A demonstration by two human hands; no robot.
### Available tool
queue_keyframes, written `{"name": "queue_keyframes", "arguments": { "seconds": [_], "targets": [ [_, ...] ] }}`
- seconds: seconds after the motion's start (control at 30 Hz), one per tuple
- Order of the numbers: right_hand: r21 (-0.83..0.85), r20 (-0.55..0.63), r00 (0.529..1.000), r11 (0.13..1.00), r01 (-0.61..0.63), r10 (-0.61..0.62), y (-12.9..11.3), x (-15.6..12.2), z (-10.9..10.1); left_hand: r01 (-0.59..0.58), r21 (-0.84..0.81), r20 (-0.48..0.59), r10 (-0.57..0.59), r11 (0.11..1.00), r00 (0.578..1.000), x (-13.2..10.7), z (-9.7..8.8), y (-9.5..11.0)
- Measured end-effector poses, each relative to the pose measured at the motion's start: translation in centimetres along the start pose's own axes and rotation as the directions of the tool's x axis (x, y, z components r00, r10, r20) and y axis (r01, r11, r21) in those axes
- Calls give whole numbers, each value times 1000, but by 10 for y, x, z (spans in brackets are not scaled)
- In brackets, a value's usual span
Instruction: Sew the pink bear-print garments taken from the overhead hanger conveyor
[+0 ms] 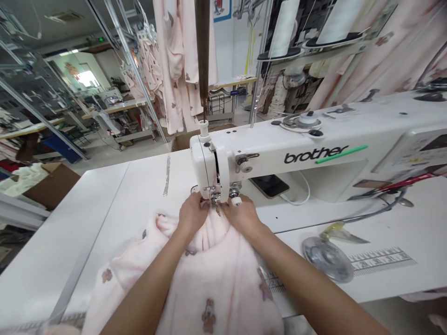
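A pale pink fleece garment (pixel 209 274) with small printed figures lies over the front of the white table, its upper edge under the needle area of a white sewing machine (pixel 265 153). My left hand (pixel 193 214) is closed on the cloth just left of the presser foot (pixel 215 197). To the right of the foot, my right hand (pixel 240 213) also grips the cloth, its fingertips partly hidden behind the machine head. Gathered folds of fabric run between both hands.
A phone (pixel 269 185) with a white cable lies behind the machine arm. Right of the garment are a clear round dish (pixel 327 258), yellow-handled snips (pixel 344 232) and a printed ruler (pixel 384 260). Thread cones (pixel 284 30) stand behind; a cardboard box (pixel 52 186) is at left.
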State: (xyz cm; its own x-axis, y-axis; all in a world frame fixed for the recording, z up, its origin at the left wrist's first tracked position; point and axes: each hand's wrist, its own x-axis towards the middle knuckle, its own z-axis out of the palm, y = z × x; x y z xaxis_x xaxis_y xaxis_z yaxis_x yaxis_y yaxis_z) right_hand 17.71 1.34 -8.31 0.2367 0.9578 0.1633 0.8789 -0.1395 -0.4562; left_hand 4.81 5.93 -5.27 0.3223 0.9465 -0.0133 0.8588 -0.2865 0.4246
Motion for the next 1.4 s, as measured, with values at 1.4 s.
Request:
{"name": "queue_keyframes", "arguments": {
  "seconds": [1.4],
  "targets": [
    [441, 159, 987, 897, -37, -38, 18, -10, -20, -75, -182, 127, 99, 981, 987, -3, -15, -7]
  ]
}}
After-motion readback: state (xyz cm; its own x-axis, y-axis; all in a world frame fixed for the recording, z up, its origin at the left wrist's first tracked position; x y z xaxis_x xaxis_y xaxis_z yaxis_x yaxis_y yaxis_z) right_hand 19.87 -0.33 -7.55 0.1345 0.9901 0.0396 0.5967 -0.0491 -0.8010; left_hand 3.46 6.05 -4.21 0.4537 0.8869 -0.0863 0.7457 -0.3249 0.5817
